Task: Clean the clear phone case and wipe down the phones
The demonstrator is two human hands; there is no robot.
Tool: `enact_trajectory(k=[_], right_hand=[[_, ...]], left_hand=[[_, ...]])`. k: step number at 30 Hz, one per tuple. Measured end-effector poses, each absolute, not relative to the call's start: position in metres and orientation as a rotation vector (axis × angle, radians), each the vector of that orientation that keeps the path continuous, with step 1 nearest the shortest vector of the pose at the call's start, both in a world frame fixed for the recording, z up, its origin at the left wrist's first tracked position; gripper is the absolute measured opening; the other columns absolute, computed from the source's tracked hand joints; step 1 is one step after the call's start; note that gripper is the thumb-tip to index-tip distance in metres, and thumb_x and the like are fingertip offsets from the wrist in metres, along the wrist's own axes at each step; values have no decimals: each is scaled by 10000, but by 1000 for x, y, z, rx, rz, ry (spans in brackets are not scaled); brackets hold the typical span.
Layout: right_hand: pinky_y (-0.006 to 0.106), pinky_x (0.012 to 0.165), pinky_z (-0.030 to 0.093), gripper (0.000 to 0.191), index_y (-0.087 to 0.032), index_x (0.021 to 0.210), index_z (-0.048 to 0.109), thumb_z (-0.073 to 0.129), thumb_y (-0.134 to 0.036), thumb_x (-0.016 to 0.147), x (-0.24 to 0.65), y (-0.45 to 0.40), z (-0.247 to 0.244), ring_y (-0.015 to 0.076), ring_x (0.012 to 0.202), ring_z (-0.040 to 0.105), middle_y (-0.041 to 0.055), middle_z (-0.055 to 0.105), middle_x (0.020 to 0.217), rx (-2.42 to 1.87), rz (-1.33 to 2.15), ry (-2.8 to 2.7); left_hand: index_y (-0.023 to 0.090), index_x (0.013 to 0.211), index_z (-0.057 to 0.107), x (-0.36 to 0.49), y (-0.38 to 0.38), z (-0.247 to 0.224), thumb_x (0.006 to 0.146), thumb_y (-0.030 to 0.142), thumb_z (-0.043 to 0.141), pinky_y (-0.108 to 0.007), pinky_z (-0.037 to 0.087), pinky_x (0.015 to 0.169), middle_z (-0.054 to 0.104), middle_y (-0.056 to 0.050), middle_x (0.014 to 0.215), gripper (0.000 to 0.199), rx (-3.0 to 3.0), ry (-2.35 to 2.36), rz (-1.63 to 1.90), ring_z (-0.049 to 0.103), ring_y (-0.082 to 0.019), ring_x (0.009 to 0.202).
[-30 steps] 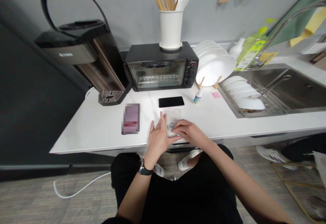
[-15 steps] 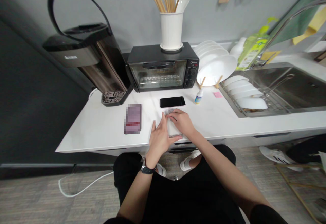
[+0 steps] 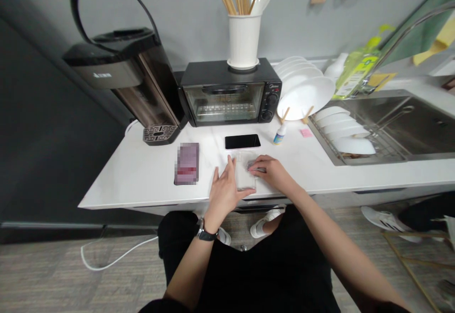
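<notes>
A clear plastic packet (image 3: 244, 173) with something white inside lies on the white countertop (image 3: 128, 180), close to its front edge. My left hand (image 3: 224, 192), with a black watch on the wrist, presses against the packet's left side, its fingers spread. My right hand (image 3: 268, 173) rests over the packet's right edge, its fingertips on a small grey patch. Just beyond the packet lies a black smartphone (image 3: 242, 141). To the left is a pixelated flat object (image 3: 186, 163), its details hidden.
A small bottle (image 3: 280, 135) and a pink sticky note (image 3: 305, 133) sit near a toaster oven (image 3: 229, 97). A water dispenser (image 3: 121, 66) stands left. White plates (image 3: 305, 97) and a steel sink (image 3: 401, 123) lie right. A person's white shoe (image 3: 386, 220) shows on the floor.
My right hand has slid rightward off the top of the packet to its right edge, uncovering more of the packet. My left hand has barely moved, and the view has shifted slightly.
</notes>
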State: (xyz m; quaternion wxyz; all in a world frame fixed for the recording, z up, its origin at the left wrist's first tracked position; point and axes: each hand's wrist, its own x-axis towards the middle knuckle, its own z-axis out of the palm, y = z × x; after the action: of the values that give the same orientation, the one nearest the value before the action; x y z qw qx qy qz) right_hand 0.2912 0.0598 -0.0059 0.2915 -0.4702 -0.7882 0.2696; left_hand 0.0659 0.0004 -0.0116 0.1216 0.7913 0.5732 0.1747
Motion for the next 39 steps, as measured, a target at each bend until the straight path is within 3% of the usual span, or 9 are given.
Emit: enact_trajectory(k=[6, 11, 14, 17, 19, 24, 34, 39], right_hand=[[360, 952, 605, 156, -182, 1058, 920, 803, -96, 1002, 259, 101, -7, 258, 992, 800, 113, 834, 1069, -1513, 486, -1935], [338, 975, 605, 155, -225, 1032, 909, 782, -137, 1039, 221, 89, -7, 239, 1026, 810, 80, 858, 1075, -1493, 508, -1938], [339, 948, 610, 156, -251, 1042, 917, 803, -146, 1030, 223, 62, -7, 231, 980, 816, 59, 869, 1070, -1417, 662, -2006], [313, 875, 615, 129, -267, 978, 922, 867, -151, 983, 239, 34, -4, 205, 876, 812, 20, 860, 982, -1300, 824, -2093], [314, 851, 616, 118, -262, 958, 920, 866, -161, 986, 250, 24, -3, 200, 840, 801, 21, 849, 962, -1268, 853, -2119], [333, 890, 607, 130, -243, 967, 904, 830, -140, 999, 273, 41, -5, 230, 931, 803, 52, 843, 994, -1405, 640, -2090], [311, 909, 592, 145, -204, 1041, 884, 753, -146, 1061, 225, 99, -11, 220, 962, 789, 86, 822, 1063, -1576, 411, -1924], [323, 929, 600, 151, -234, 1061, 902, 766, -166, 1065, 219, 68, -12, 228, 975, 797, 78, 839, 1064, -1436, 558, -1992]], left_hand=[[310, 1830, -292, 66, 0, -8, 1041, 580, 776, -609, 326, 1458, 394, -116, 1872, 1355, 2309, 1697, 480, 498, -325, 1697], [261, 1876, -156, 68, 1, -6, 1010, 597, 828, -623, 311, 1458, 467, -177, 1826, 1353, 2265, 1730, 442, 553, -368, 1654], [258, 1835, -284, 68, 1, -5, 1006, 558, 847, -622, 330, 1457, 462, -175, 1822, 1434, 2256, 1738, 446, 560, -355, 1652], [339, 1773, -395, 67, 0, -7, 1037, 444, 820, -618, 338, 1461, 370, -110, 1865, 1424, 2285, 1714, 469, 536, -316, 1675], [308, 1781, -385, 67, 1, -8, 1025, 425, 830, -632, 336, 1456, 355, -124, 1875, 1436, 2293, 1709, 463, 521, -334, 1684], [161, 1859, -190, 69, 3, -11, 991, 587, 855, -630, 304, 1461, 357, -220, 1871, 1423, 2283, 1737, 421, 545, -391, 1656], [222, 1881, -107, 68, 4, -9, 984, 598, 853, -633, 299, 1457, 441, -219, 1836, 1366, 2252, 1727, 455, 587, -418, 1617], [124, 1865, -129, 69, 4, -12, 963, 580, 880, -611, 299, 1459, 530, -272, 1763, 1428, 2238, 1771, 444, 636, -414, 1573]])
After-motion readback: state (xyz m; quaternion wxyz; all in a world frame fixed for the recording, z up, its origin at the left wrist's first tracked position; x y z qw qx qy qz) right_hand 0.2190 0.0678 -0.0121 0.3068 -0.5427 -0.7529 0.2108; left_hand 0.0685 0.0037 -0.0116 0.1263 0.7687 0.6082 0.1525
